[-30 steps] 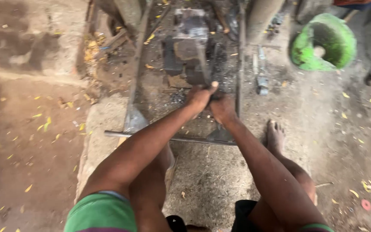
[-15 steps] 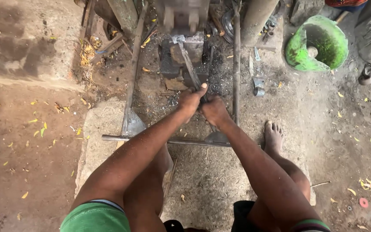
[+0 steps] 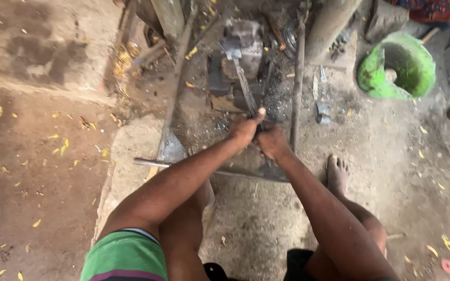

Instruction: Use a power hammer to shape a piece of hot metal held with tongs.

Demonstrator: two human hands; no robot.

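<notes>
My left hand [image 3: 245, 128] and my right hand [image 3: 271, 141] are clenched side by side on the near end of a long dark metal handle [image 3: 244, 86]. The handle runs away from me to a flat metal head that rests on a dark iron block [image 3: 246, 39] set in ash and scale. Both forearms stretch forward over my bent knees. My bare right foot [image 3: 337, 174] is planted on the ground just right of the hands.
Two long iron rods [image 3: 297, 78] run front to back beside the block, and a thin bar [image 3: 194, 167] crosses under my arms. A broken green plastic vessel [image 3: 398, 65] lies at the right. A small metal tool [image 3: 322, 106] rests near it. Another person's clothing shows at the top right.
My two hands have kept their grip on the handle. The head and the block now sit lower in view than a second ago, and the handle shows more of its length.
</notes>
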